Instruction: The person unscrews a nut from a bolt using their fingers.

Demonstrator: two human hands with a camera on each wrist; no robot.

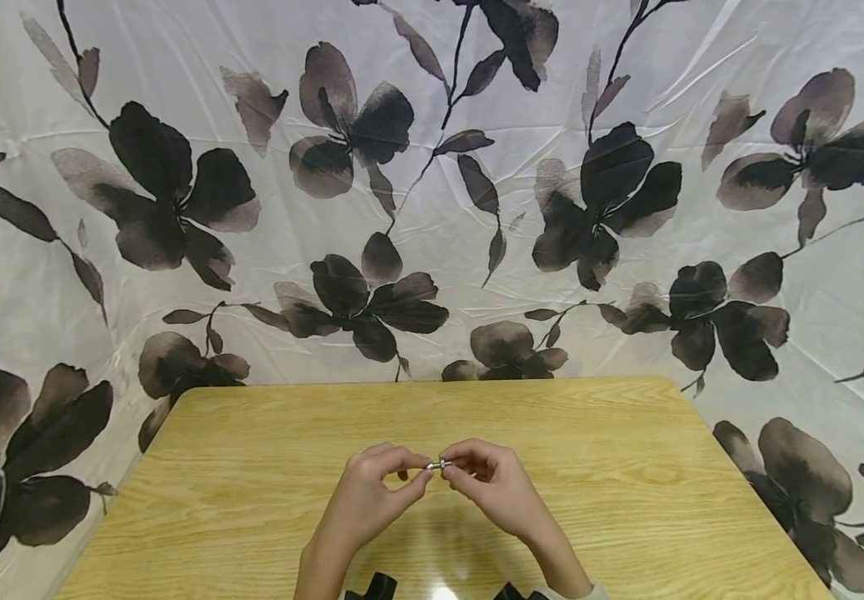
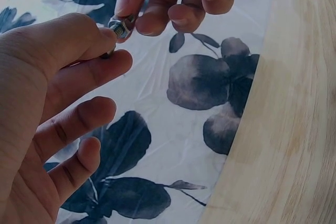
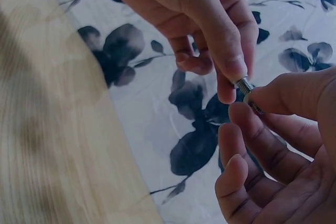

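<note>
A small silvery threaded bolt (image 1: 434, 466) lies roughly level between both hands above the table. My left hand (image 1: 370, 496) pinches one end of it between thumb and index finger, hiding that end. On the bolt sits a metal hex nut (image 2: 118, 25), and my right hand (image 1: 502, 493) pinches at it with thumb and index fingertips. Bare thread of the bolt (image 3: 244, 85) shows between the two thumbs in the right wrist view. The other fingers of each hand are loosely bent, away from the metal.
Below the hands spreads a yellow wood-grain table (image 1: 252, 442) with rounded far corners. A white cloth (image 1: 267, 208) with dark flower prints hangs behind it and along both sides. Black wrist straps (image 1: 381, 587) show at the bottom edge.
</note>
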